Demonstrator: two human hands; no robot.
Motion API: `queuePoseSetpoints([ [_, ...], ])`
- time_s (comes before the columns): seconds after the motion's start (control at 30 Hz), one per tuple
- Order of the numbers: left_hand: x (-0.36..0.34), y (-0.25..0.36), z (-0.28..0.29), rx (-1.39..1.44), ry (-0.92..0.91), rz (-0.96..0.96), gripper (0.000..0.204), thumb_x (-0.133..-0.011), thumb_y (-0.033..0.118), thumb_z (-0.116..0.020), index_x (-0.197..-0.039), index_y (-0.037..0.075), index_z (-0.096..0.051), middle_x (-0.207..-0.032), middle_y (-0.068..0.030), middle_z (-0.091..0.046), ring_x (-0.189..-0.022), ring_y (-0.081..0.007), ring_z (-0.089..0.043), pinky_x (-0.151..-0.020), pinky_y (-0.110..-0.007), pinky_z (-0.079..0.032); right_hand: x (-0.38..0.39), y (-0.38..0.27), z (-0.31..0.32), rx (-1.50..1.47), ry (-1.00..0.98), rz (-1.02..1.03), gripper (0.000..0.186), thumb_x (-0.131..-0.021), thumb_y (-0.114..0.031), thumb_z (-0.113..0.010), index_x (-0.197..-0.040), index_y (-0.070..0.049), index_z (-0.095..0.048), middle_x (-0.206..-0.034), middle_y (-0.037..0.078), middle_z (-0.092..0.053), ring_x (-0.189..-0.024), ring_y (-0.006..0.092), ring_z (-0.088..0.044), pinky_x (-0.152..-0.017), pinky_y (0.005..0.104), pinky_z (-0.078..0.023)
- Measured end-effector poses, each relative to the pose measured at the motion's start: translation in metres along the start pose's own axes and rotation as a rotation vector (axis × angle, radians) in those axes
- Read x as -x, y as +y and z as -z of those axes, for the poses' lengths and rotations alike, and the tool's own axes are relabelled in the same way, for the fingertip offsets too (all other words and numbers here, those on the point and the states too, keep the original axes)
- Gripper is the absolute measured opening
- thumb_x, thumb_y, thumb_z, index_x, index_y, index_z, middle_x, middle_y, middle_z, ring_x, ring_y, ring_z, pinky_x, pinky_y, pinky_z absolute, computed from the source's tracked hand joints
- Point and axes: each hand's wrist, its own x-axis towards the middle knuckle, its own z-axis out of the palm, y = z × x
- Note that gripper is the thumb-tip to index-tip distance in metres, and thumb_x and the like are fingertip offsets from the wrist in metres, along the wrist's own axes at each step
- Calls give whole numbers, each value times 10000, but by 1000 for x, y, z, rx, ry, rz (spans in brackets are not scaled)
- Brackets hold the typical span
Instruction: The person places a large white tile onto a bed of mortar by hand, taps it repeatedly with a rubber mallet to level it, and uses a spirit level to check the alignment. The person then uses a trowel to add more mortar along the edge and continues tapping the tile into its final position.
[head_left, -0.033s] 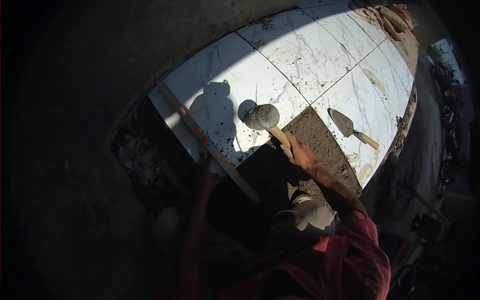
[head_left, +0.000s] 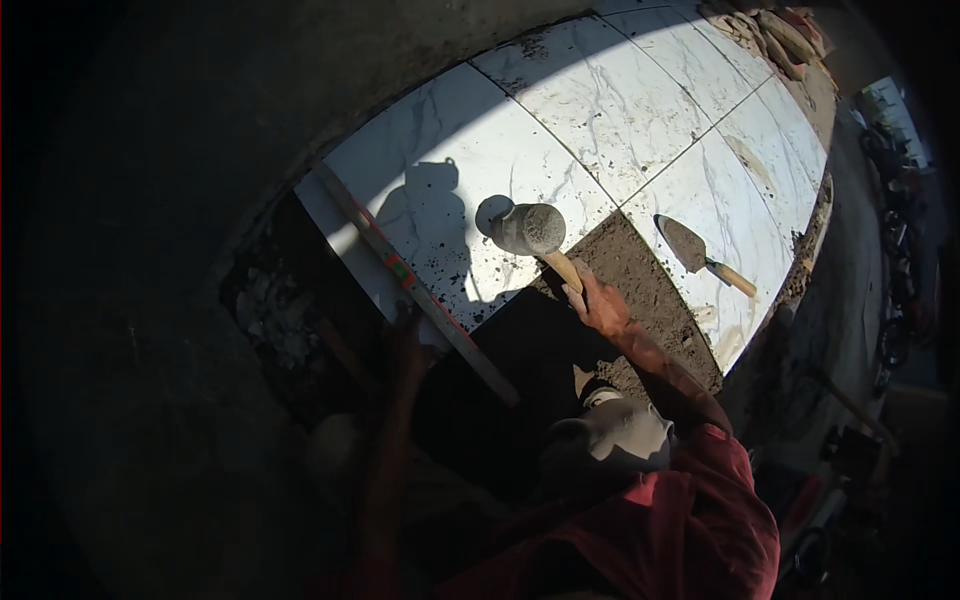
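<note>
My right hand [head_left: 603, 308] grips the wooden handle of a mallet [head_left: 530, 229] with a dark, dusty head. The mallet head is over a white marbled tile [head_left: 530, 160], its shadow beside it on the left. Across that tile's left part lies a long spirit level [head_left: 428, 302] with red edges and a green vial. In deep shadow, my left hand [head_left: 406, 335] is at the level's lower-left side; its fingers are too dark to make out. A pointed trowel [head_left: 684, 246] with a wooden handle rests on a tile to the right.
Bare brown mortar or soil [head_left: 640, 270] fills a gap between the tiles and my knee [head_left: 625, 432]. Rubble [head_left: 280, 310] lies in shadow at the left. Sacks or debris [head_left: 785, 45] are heaped at the far right, and blurred clutter [head_left: 890, 210] lines the right side.
The mallet head has shifted very slightly right and up in the picture. Little else differs.
</note>
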Motion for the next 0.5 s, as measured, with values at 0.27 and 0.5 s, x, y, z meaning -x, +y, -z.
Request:
queuePoseSetpoints([
  [0.27,10,-3,-11,-20,-38,43,910,-567,149,-877,-1393,161,-496,-1487,-237,-368,-1296,-441,-435,-1016,-473,-459,29,33,-23,-385,-263,-299,494,-948,-268,-565,-1358,-38,-415,-934,248,-662,-710,413,-657,-576,477,-530],
  [0.5,15,-13,-10,-8,17,-1,959,-557,141,-880,-1418,162,-460,-1465,-235,-396,-1266,-485,-436,-1030,-536,-396,-22,43,18,-446,-665,-757,509,-1023,-319,-354,-1476,-92,-300,-1250,147,-627,-1145,327,-605,-866,370,-527],
])
